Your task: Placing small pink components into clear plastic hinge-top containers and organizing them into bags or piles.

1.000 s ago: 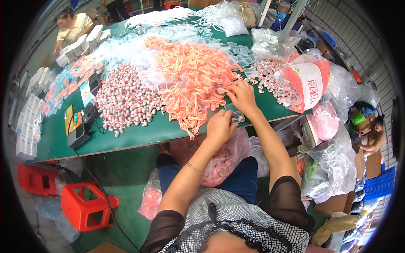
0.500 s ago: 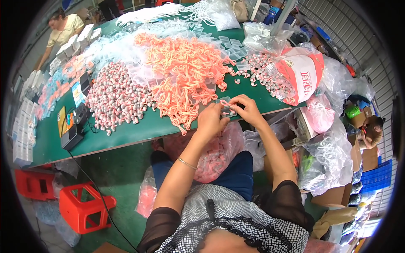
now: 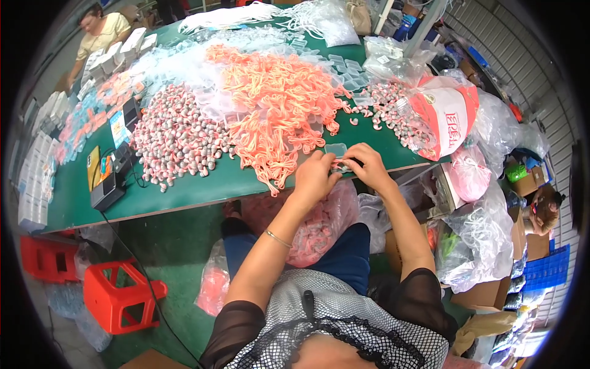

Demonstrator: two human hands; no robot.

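My left hand [image 3: 314, 175] and my right hand [image 3: 367, 165] meet at the near edge of the green table [image 3: 184, 190]. Together they hold a small clear plastic case [image 3: 337, 150] with a bit of orange in it. Just beyond my hands lies a big heap of orange cords [image 3: 276, 104]. A pile of small pink-and-grey pieces [image 3: 175, 138] lies to the left of it. A clear bag of pink pieces [image 3: 319, 224] rests in my lap.
A red-and-white sack [image 3: 445, 117] spills more pieces at the right. Clear cases [image 3: 347, 64] lie at the back. Black devices [image 3: 110, 178] with a cable sit at the left edge. Red stools [image 3: 117, 295] stand on the floor. Another person [image 3: 101, 31] works far left, one sits at right [image 3: 544, 209].
My hands have drawn back from the orange heap to the table's near edge and come together on the small clear case.
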